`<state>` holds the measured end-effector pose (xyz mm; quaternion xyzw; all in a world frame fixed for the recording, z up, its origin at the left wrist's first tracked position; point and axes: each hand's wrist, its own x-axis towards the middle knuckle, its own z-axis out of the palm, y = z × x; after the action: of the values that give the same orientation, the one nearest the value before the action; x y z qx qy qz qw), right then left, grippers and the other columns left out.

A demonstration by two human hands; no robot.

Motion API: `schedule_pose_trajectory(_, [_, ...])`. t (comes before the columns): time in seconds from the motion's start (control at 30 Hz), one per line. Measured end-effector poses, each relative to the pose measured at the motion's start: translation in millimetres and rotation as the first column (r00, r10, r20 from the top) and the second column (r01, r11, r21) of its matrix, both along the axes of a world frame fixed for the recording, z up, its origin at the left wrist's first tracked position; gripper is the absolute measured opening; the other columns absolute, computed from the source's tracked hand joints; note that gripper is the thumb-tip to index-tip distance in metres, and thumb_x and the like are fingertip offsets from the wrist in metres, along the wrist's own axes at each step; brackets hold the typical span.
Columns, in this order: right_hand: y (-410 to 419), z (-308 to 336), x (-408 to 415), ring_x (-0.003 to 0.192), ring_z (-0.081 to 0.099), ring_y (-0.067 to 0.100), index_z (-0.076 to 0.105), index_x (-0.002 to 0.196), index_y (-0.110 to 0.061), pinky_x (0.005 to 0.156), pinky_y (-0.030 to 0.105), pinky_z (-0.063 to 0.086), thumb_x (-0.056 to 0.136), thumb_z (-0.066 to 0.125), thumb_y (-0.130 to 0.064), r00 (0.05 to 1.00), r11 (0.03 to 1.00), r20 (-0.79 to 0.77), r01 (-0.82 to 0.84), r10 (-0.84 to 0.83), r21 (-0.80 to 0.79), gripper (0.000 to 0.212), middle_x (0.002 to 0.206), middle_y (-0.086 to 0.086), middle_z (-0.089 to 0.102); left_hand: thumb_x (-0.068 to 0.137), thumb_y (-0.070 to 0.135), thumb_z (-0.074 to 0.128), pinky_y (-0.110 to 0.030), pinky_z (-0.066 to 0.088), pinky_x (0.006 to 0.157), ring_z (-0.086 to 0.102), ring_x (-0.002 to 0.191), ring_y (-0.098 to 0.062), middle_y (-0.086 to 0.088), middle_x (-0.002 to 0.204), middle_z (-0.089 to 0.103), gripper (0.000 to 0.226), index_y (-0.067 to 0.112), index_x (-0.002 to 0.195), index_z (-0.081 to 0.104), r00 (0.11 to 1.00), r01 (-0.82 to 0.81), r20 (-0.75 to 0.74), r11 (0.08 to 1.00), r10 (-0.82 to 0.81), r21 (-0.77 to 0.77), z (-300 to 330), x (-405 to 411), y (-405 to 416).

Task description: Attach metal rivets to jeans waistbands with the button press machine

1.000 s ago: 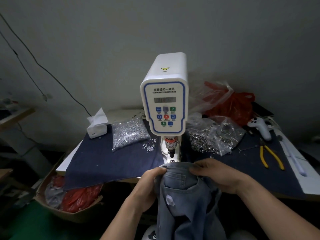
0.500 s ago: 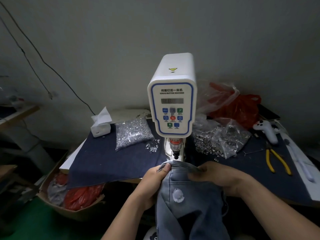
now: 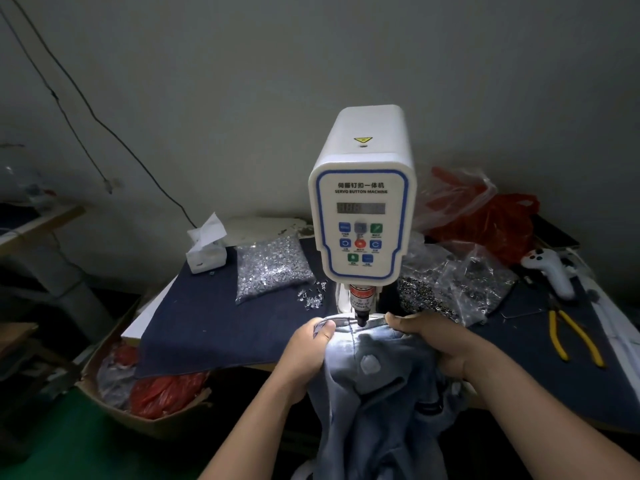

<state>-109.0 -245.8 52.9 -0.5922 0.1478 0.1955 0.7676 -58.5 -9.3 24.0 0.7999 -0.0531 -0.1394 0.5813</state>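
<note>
Dim room, grey wall behind, green floor at lower left; the desk (image 3: 620, 327) wears a dark denim cloth. Both hands pinch the jeans waistband (image 3: 349, 322) right under the button press machine (image 3: 362, 209) – left hand (image 3: 308, 344) gripping one side, right hand (image 3: 440, 341) the other. Rivet bags (image 3: 270, 268) sit behind, yellow pliers (image 3: 571, 336) far right

jeans (image 3: 377, 393) – pale blue | waistband (image 3: 349, 322) under white button press machine (image 3: 362, 216)

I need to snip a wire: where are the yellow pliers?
The yellow pliers lie at the right of the table, on the dark cloth, below the white controller.
</note>
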Motion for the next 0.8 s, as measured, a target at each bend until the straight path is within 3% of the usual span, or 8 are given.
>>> schedule_pose_trajectory(0.13, [-4.8,-3.8,12.3,0.089,0.070,0.038,0.071,0.106,0.008,0.080,0.045,0.055,0.083,0.079,-0.038,0.999,0.989,0.012,0.050,-0.049,-0.140,0.051,0.106,0.032,0.071,0.106,0.022,0.057,-0.024,0.055,0.079,0.067,0.085,-0.004,0.008,0.097,0.080,0.024,0.012,0.097,0.077,0.998,-0.054,-0.028,0.997,0.052,-0.057,0.0,22.9,-15.3])
schedule_pose_trajectory(0.23, [-16.8,-10.0,13.7,0.081,0.068,0.032,0.071,0.095,0.005,0.071,0.038,0.052,0.074,0.084,-0.050,0.999,0.971,0.031,-0.024,0.032,-0.238,0.061,0.097,0.029,0.072,0.106,0.022,0.057,-0.030,0.043,0.069,0.055,0.076,-0.014,-0.001,0.082,0.067,0.027,0.009,0.085,0.067,0.997,-0.049,-0.056,0.996,0.045,-0.073,-1.3,32.5,-22.5])
schedule_pose_trajectory(0.4, [-28.0,-25.4,14.8,0.072,0.070,0.024,0.077,0.079,-0.007,0.062,0.029,0.052,0.068,0.092,-0.038,0.993,0.941,0.040,-0.093,0.112,-0.325,0.037,0.087,0.019,0.076,0.106,0.025,0.058,-0.033,0.038,0.071,0.048,0.076,-0.016,-0.004,0.078,0.058,0.032,0.009,0.079,0.060,1.000,-0.001,-0.015,0.999,0.000,-0.044,-6.2,33.9,-27.1])
schedule_pose_trajectory(0.57, [-30.6,-37.2,14.4,0.081,0.067,0.028,0.067,0.097,0.014,0.074,0.038,0.049,0.065,0.090,-0.044,0.994,0.942,0.077,-0.052,0.082,-0.331,0.070,0.100,0.031,0.072,0.106,0.027,0.058,-0.034,0.042,0.071,0.051,0.075,-0.015,-0.002,0.079,0.064,0.035,0.001,0.083,0.063,0.998,0.007,0.064,1.000,-0.009,0.024,-11.9,31.8,-26.2])
schedule_pose_trajectory(0.8, [-29.7,-43.0,13.0,0.092,0.070,0.032,0.075,0.103,0.003,0.083,0.041,0.051,0.070,0.086,-0.040,0.990,0.954,0.108,-0.056,0.091,-0.294,0.055,0.107,0.029,0.073,0.105,0.030,0.059,-0.042,0.054,0.086,0.063,0.082,-0.015,-0.007,0.094,0.078,0.030,0.007,0.090,0.072,0.997,-0.019,0.073,0.999,0.015,0.051,-20.8,31.8,-24.5])
